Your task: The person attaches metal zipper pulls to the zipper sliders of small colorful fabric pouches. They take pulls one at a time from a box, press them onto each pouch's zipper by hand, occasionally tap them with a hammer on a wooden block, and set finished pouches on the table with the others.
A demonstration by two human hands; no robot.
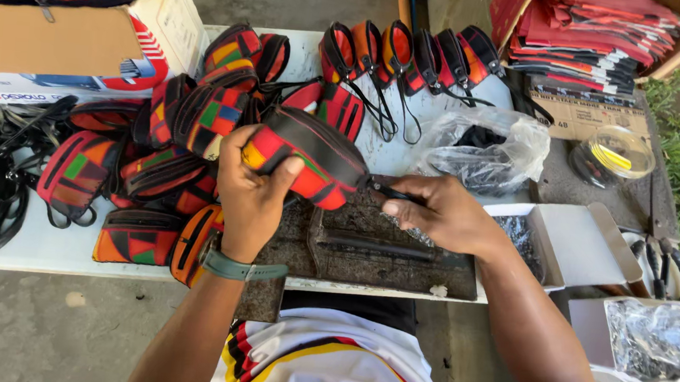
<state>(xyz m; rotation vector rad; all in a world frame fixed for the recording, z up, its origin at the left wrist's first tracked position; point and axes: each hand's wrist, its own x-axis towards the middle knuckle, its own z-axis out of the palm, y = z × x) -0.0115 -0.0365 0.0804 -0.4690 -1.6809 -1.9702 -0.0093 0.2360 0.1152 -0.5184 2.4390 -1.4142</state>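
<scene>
The left hand (249, 196) has a closed grip round a patchwork pouch (310, 158) above the dark metal plate (376, 250) on the tabletop (45, 244), while the right hand (439, 215) pinches its black strap end (392, 192), seemingly mid-fitting, which calls for steady alignment.

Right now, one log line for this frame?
left hand: grips patchwork pouch | right hand: pinches black strap end | under: dark metal block

Both arms bare to above the elbow, no sleeves in view. Left wrist: teal-green band w/ watch (238, 269). Torso: white jersey (332, 363) w/ red, black & yellow stripes curving across the chest, plus black lettering near bottom edge. No rings seen.
</scene>
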